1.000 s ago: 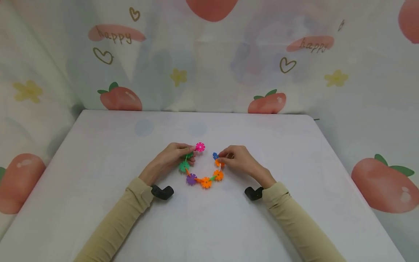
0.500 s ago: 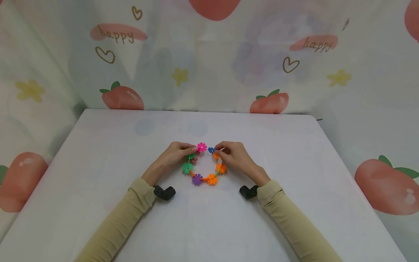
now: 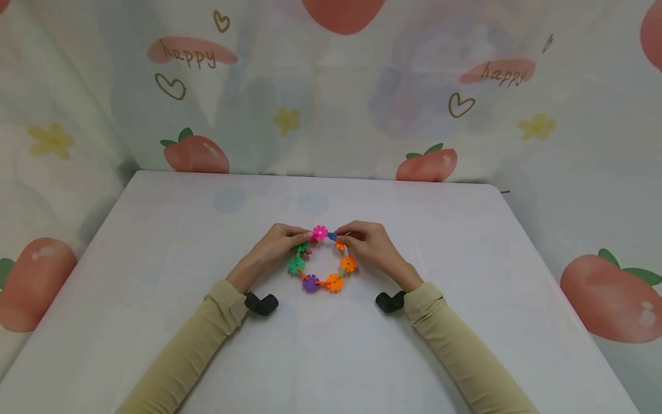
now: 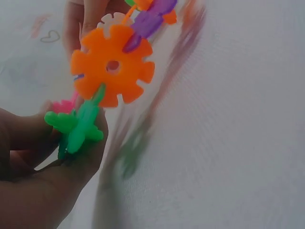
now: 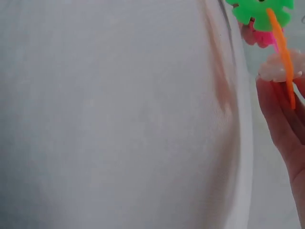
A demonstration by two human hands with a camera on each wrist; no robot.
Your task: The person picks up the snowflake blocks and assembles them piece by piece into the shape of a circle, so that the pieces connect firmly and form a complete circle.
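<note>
Notched plastic snowflake discs in several colours are joined edge to edge into a ring, held up between both hands. My left hand (image 3: 276, 247) pinches the pink disc (image 3: 320, 232) at the upper left of the ring. My right hand (image 3: 373, 244) pinches the blue disc (image 3: 332, 236), whose edge meets the pink one. Below hang a green disc (image 3: 296, 265), a purple disc (image 3: 311, 283) and orange discs (image 3: 334, 282). The left wrist view shows an orange disc (image 4: 95, 52) close up. A white disc (image 5: 272, 69) sits by the right fingertips in the right wrist view.
A white-covered table (image 3: 320, 356) lies beneath the hands. Behind it hangs a printed curtain (image 3: 331, 126) with fruit and hearts. Black wrist mounts (image 3: 262, 305) stick out from both sleeves.
My right hand has moved left and slightly away from the body, bringing the blue disc against the pink one. The gap at the top of the ring has closed; the left hand shifted slightly right.
</note>
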